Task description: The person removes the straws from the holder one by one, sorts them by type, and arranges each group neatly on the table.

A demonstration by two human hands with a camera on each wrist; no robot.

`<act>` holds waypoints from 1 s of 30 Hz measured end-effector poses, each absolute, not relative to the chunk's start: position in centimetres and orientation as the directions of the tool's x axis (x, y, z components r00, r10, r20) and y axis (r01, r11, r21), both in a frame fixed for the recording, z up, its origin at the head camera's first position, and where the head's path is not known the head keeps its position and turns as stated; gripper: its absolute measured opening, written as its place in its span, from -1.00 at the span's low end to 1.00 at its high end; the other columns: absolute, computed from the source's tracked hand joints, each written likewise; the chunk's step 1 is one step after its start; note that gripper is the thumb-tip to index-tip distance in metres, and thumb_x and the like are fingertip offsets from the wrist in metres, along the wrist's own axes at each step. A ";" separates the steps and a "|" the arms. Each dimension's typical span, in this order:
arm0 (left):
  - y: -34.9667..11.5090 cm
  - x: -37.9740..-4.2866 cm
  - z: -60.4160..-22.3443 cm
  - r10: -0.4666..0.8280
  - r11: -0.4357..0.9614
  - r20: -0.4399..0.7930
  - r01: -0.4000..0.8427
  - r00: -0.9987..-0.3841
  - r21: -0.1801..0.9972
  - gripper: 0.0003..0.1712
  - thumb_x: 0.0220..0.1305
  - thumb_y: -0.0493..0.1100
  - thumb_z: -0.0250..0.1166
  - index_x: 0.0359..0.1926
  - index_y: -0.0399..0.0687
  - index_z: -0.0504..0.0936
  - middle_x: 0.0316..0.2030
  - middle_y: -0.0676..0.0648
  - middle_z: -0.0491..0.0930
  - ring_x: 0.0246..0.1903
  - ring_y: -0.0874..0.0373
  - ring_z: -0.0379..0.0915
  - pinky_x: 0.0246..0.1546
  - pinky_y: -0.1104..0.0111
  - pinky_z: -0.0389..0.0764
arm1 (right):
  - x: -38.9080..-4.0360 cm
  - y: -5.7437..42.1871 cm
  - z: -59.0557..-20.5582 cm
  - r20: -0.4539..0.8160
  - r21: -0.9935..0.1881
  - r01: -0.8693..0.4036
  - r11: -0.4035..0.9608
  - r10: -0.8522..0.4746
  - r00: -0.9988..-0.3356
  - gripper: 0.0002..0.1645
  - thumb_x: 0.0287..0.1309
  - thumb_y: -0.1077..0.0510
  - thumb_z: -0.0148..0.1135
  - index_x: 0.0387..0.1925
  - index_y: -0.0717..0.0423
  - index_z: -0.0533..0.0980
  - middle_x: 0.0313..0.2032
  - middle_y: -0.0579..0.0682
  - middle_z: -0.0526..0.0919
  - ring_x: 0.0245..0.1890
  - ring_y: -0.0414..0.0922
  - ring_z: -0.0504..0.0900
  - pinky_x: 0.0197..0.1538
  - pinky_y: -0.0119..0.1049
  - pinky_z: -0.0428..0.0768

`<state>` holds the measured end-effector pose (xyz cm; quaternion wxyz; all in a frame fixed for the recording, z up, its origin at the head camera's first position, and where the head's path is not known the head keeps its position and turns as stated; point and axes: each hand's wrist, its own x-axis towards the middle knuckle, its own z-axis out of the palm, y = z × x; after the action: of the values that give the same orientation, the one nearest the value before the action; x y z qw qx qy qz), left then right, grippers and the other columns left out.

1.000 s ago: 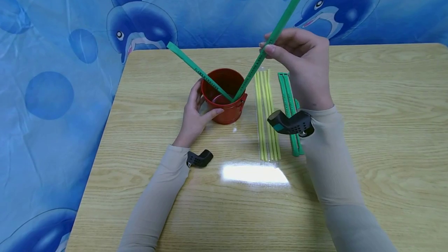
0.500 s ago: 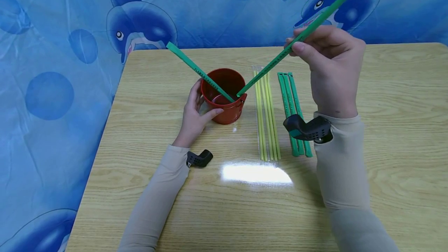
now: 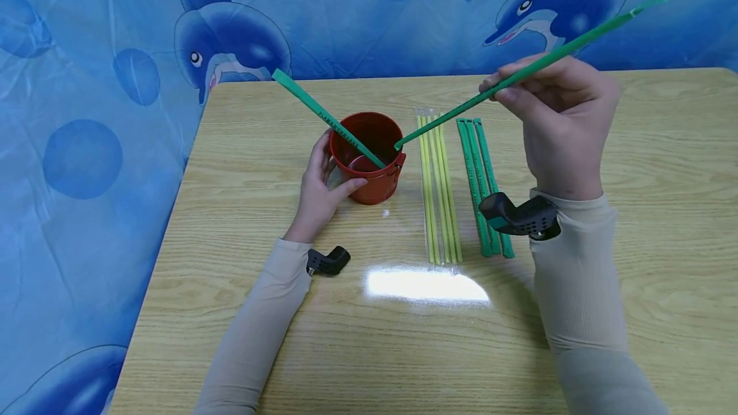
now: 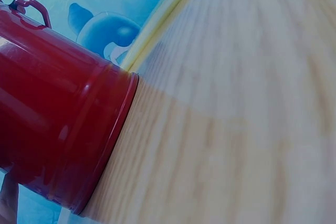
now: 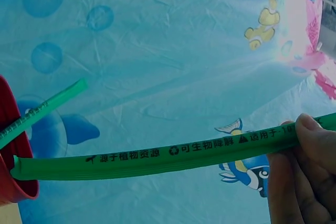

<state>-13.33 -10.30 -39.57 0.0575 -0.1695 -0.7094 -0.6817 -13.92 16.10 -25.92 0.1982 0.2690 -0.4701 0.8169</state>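
My left hand (image 3: 317, 191) holds a small red bucket (image 3: 375, 192) upright on the table, thumb on the near side and fingers round the left. One green wrapped straw (image 3: 308, 102) leans in the bucket, sticking out to the upper left. My right hand (image 3: 567, 123) pinches another green wrapped straw (image 5: 157, 162), printed with dark characters, between thumb and fingers. That straw slants low, its lower end at the bucket's right rim and its upper end over the backdrop. In the left wrist view the bucket's red wall (image 4: 58, 108) and base show.
Right of the bucket lie several yellow straws (image 3: 439, 191) in clear wrapping. Beside them are three green wrapped straws (image 3: 480, 178), partly behind the right wrist camera (image 3: 519, 215). A blue dolphin-print backdrop (image 3: 346, 18) hangs behind the wooden table (image 3: 403, 351).
My right hand has moved right, tilting its straw from steep to nearly flat, the lower end rising toward the bucket's rim. The left hand, bucket and leaning straw stay put.
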 end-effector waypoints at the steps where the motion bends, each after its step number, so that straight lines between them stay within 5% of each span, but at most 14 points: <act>1: -10.3 -13.3 -39.5 0.162 0.016 0.307 0.313 -0.938 0.950 -0.03 0.11 -0.06 0.38 0.43 -0.16 0.04 0.34 -0.08 0.21 0.33 0.19 0.08 0.32 0.31 0.18 | -13.9 16.1 -25.9 0.629 -0.657 -0.576 -0.486 0.068 -0.775 -0.87 -0.10 0.67 0.20 -0.43 0.76 0.44 -0.44 0.40 0.62 -0.37 0.14 0.67 -0.16 -0.13 0.65; 5: -10.3 -13.2 -39.0 0.167 0.015 0.275 0.282 -0.947 0.959 -0.06 0.12 -0.29 0.36 0.42 -0.22 0.02 0.35 -0.15 0.19 0.34 0.15 0.06 0.33 0.30 0.16 | -13.7 16.0 -26.1 0.628 -0.667 -0.572 -0.477 0.052 -0.776 -0.91 -0.10 0.69 0.15 -0.44 0.76 0.45 -0.44 0.38 0.63 -0.36 0.12 0.68 -0.14 -0.14 0.65; 14: -9.9 -12.1 -36.6 0.169 0.026 0.254 0.262 -0.952 0.965 -0.09 0.15 -0.33 0.32 0.40 -0.35 -0.01 0.35 -0.28 0.15 0.35 0.03 0.05 0.33 0.21 0.16 | -13.4 15.8 -26.3 0.659 -0.698 -0.604 -0.384 -0.016 -0.752 -0.88 -0.18 0.71 0.09 -0.46 0.75 0.46 -0.42 0.32 0.65 -0.36 0.10 0.67 -0.18 -0.21 0.65; 20: -9.8 -12.1 -36.6 0.165 0.038 0.240 0.249 -0.957 0.968 -0.09 0.12 -0.49 0.29 0.40 -0.36 -0.01 0.35 -0.28 0.15 0.35 0.03 0.05 0.33 0.23 0.17 | -13.2 16.7 -26.1 0.631 -0.663 -0.579 -0.475 0.063 -0.774 -0.87 -0.15 0.70 0.15 -0.44 0.78 0.43 -0.43 0.39 0.61 -0.37 0.14 0.66 -0.14 -0.13 0.65; 30: -9.8 -12.1 -36.6 0.158 0.037 0.241 0.250 -0.957 0.968 -0.10 0.12 -0.45 0.31 0.40 -0.37 0.00 0.34 -0.29 0.15 0.35 0.06 0.06 0.33 0.24 0.17 | -12.6 20.1 -26.0 0.553 -0.702 -0.534 -0.471 0.110 -0.826 -0.82 -0.14 0.67 0.23 -0.41 0.79 0.43 -0.44 0.39 0.63 -0.39 0.13 0.66 -0.14 -0.18 0.64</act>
<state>-12.07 -9.80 -36.58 0.0337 -0.1419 -0.7193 -0.6792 -12.60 20.13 -26.00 0.1943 0.2224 -0.4762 0.8283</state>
